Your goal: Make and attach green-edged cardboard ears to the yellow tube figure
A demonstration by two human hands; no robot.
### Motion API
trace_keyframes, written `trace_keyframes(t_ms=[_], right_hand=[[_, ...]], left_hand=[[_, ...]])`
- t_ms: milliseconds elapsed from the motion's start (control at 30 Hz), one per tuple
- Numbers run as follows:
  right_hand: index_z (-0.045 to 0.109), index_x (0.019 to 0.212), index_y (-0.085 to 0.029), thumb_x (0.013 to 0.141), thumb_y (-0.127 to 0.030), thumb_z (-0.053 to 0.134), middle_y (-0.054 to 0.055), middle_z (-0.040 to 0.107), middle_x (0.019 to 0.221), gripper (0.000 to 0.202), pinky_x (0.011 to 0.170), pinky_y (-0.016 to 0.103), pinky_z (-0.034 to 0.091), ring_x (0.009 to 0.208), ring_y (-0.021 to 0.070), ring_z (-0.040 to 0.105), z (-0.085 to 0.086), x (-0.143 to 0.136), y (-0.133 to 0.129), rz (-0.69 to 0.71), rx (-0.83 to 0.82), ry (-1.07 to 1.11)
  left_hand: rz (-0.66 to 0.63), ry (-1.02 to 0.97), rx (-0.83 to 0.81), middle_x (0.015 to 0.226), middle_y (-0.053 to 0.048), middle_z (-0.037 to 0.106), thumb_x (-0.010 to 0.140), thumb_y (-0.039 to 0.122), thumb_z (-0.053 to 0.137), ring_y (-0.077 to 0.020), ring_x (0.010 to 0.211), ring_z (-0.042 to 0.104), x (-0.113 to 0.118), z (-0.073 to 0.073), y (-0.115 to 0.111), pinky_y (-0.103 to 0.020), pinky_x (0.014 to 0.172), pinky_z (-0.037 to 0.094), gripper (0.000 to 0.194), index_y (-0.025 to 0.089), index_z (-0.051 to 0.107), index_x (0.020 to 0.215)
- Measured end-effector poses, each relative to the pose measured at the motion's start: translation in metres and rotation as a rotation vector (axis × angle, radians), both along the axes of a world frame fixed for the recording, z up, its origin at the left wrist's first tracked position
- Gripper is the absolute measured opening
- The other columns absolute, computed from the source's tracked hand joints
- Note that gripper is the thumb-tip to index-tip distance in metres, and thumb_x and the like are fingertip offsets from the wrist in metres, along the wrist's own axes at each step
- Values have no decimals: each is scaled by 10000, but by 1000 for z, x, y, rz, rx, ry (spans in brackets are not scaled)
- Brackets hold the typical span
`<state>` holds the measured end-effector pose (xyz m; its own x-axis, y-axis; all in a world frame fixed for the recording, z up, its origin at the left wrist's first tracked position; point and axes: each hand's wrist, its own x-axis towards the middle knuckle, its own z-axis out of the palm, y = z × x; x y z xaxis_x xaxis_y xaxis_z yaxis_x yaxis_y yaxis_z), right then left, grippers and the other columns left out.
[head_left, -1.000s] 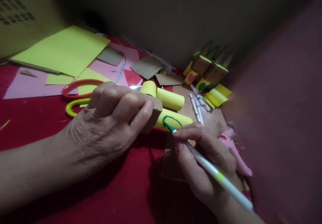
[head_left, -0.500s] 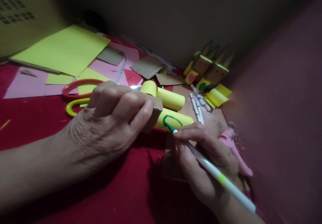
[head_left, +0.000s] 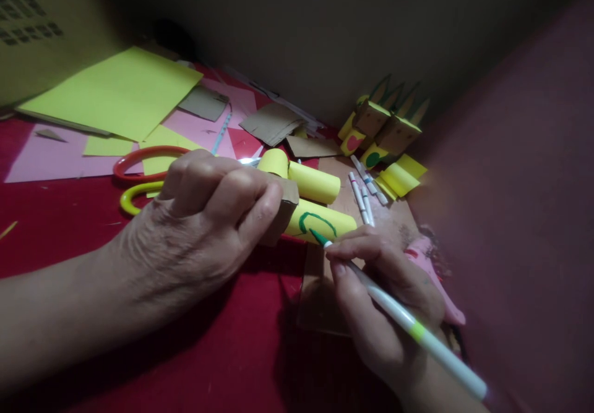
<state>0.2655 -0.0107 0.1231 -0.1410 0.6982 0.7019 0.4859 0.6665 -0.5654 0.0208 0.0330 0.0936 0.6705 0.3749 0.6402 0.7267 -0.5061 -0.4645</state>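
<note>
My left hand (head_left: 208, 221) is closed around a small brown cardboard piece (head_left: 284, 210) that has yellow paper rolls attached. One roll (head_left: 313, 181) lies behind; the nearer roll (head_left: 341, 216) carries a green, oval-like outline (head_left: 320, 215). In my right hand (head_left: 385, 302), a white felt-tip pen (head_left: 403, 320) with a green tip is pinched between thumb and fingers. Its tip meets or nearly meets the lower part of the outline; a gap between them cannot be made out. Scissors (head_left: 151, 153) with red and yellow handles lie behind my left hand, partly hidden by it.
Yellow paper (head_left: 120, 91) and cardboard scraps (head_left: 271, 122) lie at the back. Several white pens (head_left: 362, 196) rest on a cardboard sheet (head_left: 394, 212). Finished-looking cardboard figures (head_left: 385, 122) with coloured pencils stand at the back right, and a pink tool (head_left: 429, 271) lies right.
The pen tip has shifted slightly right along the lower side of the green outline, with my right hand moving the same way. My left hand keeps its hold almost unmoved.
</note>
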Motion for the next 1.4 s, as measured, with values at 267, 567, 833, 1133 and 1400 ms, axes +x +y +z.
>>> trace_keyframes(t_ms=[267,567,833,1133,1400], right_hand=[[758,1011,-220,951,4,680,11,837,882,245,787,244,713,786,148,844,0,0,2,-11,27,-29],[750,1047,-207,972,-17,677,33,852,922,217,822,245,718,837,155,863,4,0,1,-18,-19,-96],[763,1047,-212,957,-6,682,53,875,925,240,751,296,698,808,184,869,3,2,0,27,-14,-113],[736,976,-244,946,-15,668,1,824,824,241,682,272,692,703,164,821,-1,-2,1,-43,14,-31],[748,1017,-217,970,-25,667,22,839,871,213,766,262,711,780,155,844,2,0,1,-34,-6,-81]], left_hand=[[-13,8,-42,1380,-237,634,1123,171,494,-419,1225,617,0,-2,1,-686,1117,665,531,-40,478,1609],[7,37,-19,1367,-242,621,1082,105,435,-422,1206,616,0,-1,1,-669,1091,674,535,-35,482,1596],[29,28,-18,1374,-227,618,1055,117,486,-418,1211,622,0,-3,3,-675,1122,668,557,-14,487,1597],[9,-17,-11,1380,-230,608,1091,185,516,-431,1253,596,1,-5,2,-685,1126,656,567,-34,458,1611],[-13,13,-22,1380,-240,614,1066,208,551,-430,1248,613,-2,-4,1,-683,1087,689,618,-53,439,1614]])
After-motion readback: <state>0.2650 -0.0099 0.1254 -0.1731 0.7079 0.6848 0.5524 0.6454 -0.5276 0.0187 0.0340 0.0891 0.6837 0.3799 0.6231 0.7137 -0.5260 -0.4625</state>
